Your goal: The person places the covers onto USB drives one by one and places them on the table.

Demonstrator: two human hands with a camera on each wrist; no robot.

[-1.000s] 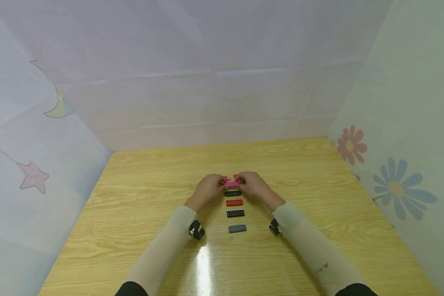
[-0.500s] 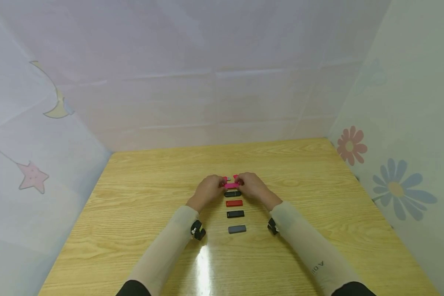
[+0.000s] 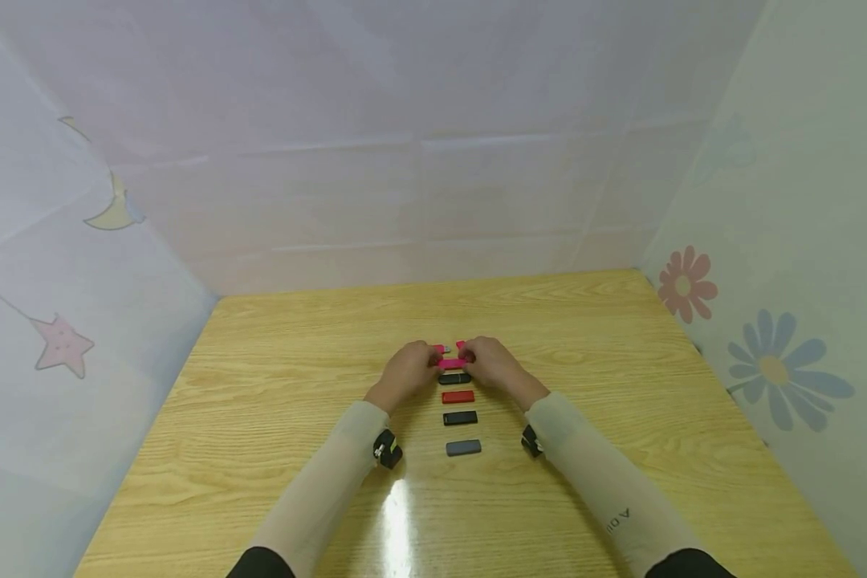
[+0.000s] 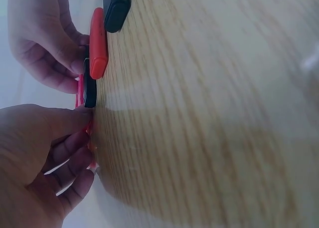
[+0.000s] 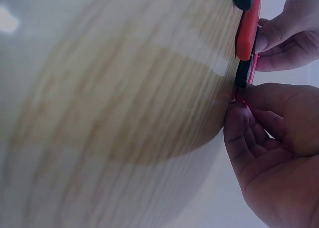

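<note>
A bright pink stick (image 3: pixel 451 364), shaped like a USB flash drive, lies crosswise at the far part of a column of similar sticks. My left hand (image 3: pixel 410 369) pinches its left end between thumb and fingers. At the right end, my right hand (image 3: pixel 496 363) pinches it the same way. Just beyond are a pink-red piece with a silver tip (image 3: pixel 442 348) and a small red piece (image 3: pixel 461 344), each partly hidden by fingers. A black stick (image 3: pixel 454 378) lies right in front of the pink one, close to both thumbs. Both wrist views show most of the pink stick hidden behind the black one.
Nearer me, a red stick (image 3: pixel 458 396), another black stick (image 3: pixel 460 417) and a grey stick (image 3: pixel 464 447) lie spaced in line on the wooden table (image 3: pixel 296 433). Printed sheets (image 3: pixel 433 201) rise behind the table and along both sides.
The pink stick has shifted slightly toward me, closer to the black one, with both hands on its ends. The other sticks lie as before.
</note>
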